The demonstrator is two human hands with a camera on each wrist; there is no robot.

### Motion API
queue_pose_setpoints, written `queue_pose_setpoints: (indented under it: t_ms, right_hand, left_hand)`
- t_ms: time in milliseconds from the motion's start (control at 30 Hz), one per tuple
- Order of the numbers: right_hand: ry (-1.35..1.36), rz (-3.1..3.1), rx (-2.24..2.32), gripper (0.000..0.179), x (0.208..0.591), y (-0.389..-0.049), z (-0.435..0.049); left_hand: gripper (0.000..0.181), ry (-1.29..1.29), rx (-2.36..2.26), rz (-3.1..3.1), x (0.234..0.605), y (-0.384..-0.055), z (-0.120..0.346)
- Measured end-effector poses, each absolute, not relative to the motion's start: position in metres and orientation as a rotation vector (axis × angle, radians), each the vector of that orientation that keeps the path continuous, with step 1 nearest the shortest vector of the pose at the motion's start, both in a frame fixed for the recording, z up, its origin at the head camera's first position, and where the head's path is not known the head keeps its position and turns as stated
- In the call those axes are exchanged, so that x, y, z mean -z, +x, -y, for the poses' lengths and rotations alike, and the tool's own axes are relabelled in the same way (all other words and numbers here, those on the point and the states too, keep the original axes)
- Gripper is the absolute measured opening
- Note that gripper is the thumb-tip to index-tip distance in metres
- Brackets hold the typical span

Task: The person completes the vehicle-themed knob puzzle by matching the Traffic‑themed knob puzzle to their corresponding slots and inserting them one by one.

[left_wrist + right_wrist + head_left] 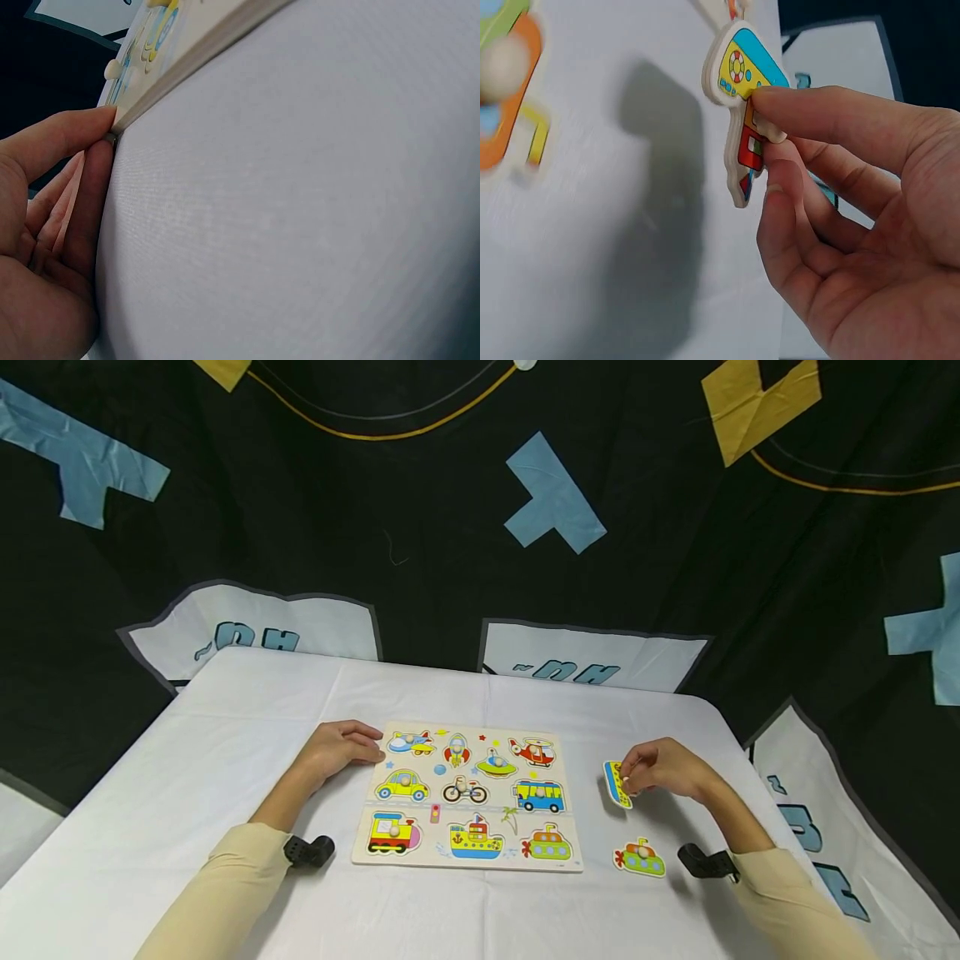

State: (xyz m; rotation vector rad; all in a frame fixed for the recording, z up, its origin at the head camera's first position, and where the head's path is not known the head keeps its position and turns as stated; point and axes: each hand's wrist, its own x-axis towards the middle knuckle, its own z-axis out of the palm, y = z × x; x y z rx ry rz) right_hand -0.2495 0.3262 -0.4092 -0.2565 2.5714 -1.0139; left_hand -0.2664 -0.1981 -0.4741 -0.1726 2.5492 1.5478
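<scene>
A wooden peg puzzle board [465, 867] with painted vehicles lies flat on the table. Fingertips of my left hand [341, 749] touch its upper left edge; close up, the left hand [45, 225] has them at the board's side [172, 90]. My right hand [663, 767] pinches a ship puzzle piece [615, 785] above the table, right of the board. In the right wrist view, that ship piece [742, 82] is tilted, and its knob is partly hidden by the fingers. Below it, a submarine piece [640, 858] with a knob lies on the table.
A white cloth covers the table [420, 918]. Knobbed pieces such as the car [402, 786] and bus [540, 795] sit in the board, while its printed ship [476, 841] and submarine [547, 843] show no knobs. A black patterned curtain [420, 527] hangs behind.
</scene>
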Motion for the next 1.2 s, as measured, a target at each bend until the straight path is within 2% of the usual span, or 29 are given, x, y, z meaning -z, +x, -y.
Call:
queue_pose_setpoints:
  t_ms: [467, 1200]
  right_hand:
    - [-0.364, -2.510, 1.057, 0.017, 0.411, -0.259, -0.270]
    - [-0.609, -2.281, 1.082, 0.017, 0.415, -0.252, -0.185]
  left_hand:
    - [0.046, -0.163, -1.563, -2.526, 0.472, -0.266, 0.196]
    - [0.046, -0.169, -1.567, -2.527, 0.474, -0.266, 0.198]
